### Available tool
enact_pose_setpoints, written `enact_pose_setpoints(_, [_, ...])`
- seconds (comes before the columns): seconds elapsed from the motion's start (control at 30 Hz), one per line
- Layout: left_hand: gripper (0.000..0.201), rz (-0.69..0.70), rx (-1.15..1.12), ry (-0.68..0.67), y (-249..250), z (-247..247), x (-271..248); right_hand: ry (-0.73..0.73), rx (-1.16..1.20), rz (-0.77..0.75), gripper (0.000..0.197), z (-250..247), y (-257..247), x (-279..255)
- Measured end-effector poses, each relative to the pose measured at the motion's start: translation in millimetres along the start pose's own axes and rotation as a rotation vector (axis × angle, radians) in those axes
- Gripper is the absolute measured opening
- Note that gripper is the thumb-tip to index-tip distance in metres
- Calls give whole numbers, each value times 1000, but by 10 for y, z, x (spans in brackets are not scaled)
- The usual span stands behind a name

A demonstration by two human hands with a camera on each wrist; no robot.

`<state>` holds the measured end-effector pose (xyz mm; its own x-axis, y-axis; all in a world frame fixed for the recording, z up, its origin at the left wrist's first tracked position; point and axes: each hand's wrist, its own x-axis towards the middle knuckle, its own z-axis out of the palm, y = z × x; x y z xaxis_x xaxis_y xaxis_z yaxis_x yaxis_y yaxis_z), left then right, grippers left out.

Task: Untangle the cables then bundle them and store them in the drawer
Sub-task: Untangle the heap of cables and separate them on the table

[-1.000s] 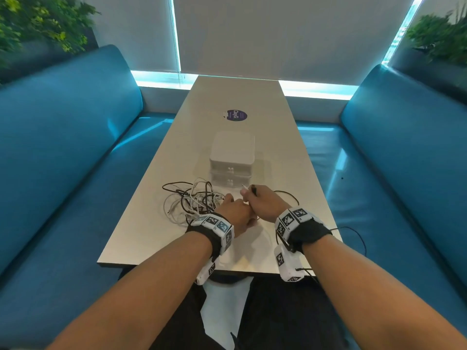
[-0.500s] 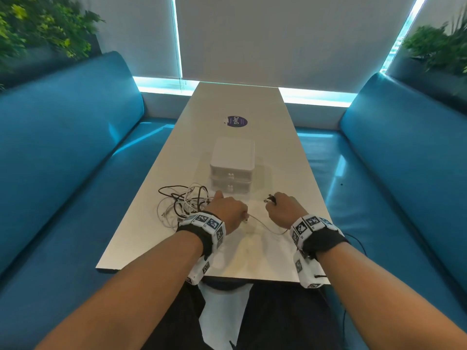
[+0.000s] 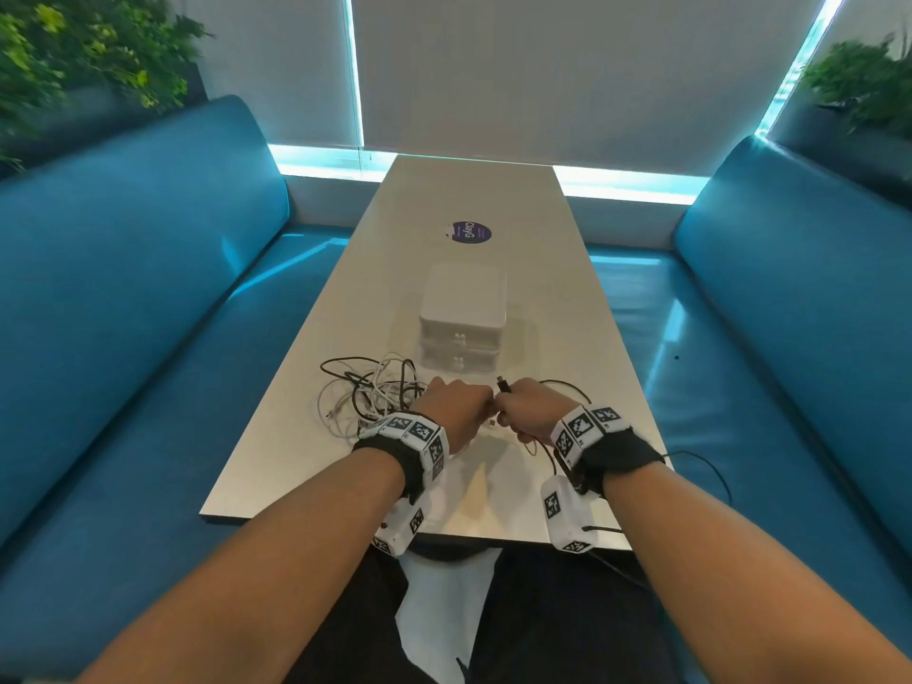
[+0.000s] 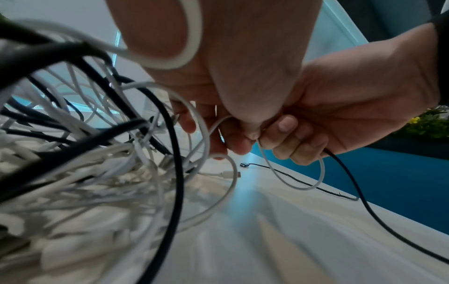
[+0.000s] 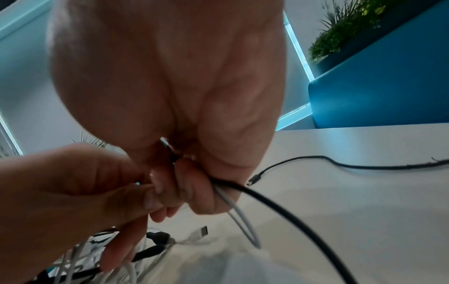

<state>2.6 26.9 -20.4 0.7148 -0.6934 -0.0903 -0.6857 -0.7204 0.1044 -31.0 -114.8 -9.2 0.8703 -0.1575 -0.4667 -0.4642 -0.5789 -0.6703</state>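
White and black cables point(image 3: 370, 392) lie in one tangled heap on the pale table point(image 3: 567, 308), on the near-left part of the top, just in front of and left of the small white drawer unit point(image 3: 463, 328). In the left wrist view the heap point(image 4: 102, 153) is a dense knot of thin white leads crossed by thicker black ones; a white plug end point(image 4: 229, 174) lies at its edge. The drawer unit has two stacked drawers, both closed, each with a small knob. A separate black cable point(image 4: 303, 185) runs loose across the table toward the right edge, its connector point(image 5: 253, 179) flat on the surface.

Left hand point(image 3: 456, 409) sits knuckles-up beside the heap, fingers curled. The left wrist view shows its thumb and fingers point(image 4: 239, 142) pinching a thin white cable point(image 4: 313, 184), which hangs in a loop below the grip; another white loop crosses the palm.

Right hand point(image 3: 530, 409) meets the left hand, fingertips touching or nearly so, above the table just in front of the drawer unit. Its fingers point(image 5: 194, 190) are closed round a black cable point(image 5: 279, 207) and a strand of the white cable point(image 5: 240, 219), both leaving the fist downward. A dark connector tip point(image 3: 503, 385) stands up out of the top of this fist. Both wrists carry marker-patterned bands; both forearms reach in from the near edge.
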Motion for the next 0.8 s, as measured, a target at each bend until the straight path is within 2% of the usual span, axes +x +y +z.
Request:
enact_pose_setpoints(0.17, [22, -11, 7, -20, -55, 28, -4, 2, -193, -47, 22, -64, 86, 24])
enact_pose_setpoints(0.3, [28, -44, -54, -68, -154, 7, -37, 170, -528, -27, 25, -99, 259, 52])
enact_pose_setpoints(0.37, [26, -28, -64, -73, -154, -6, -51, 239, -586, -14, 26, -73, 313, 51])
enact_pose_setpoints(0.47, [26, -4, -63, -49, -100, -8, -51, 308, -546, -46, 24, -30, 314, 69])
enact_pose_setpoints(0.6, [26, -5, -30, -24, -34, 10, -38, 340, -447, -202, 24, -14, 204, 19])
enact_pose_setpoints(0.7, [27, -8, -44, 3, 8, 5, -29, 275, -410, -283, 23, 44, 108, -52])
enact_pose_setpoints(0.8, [24, 9, -90, 25, -26, 21, -29, 164, -374, -229, 23, 84, 50, -22])
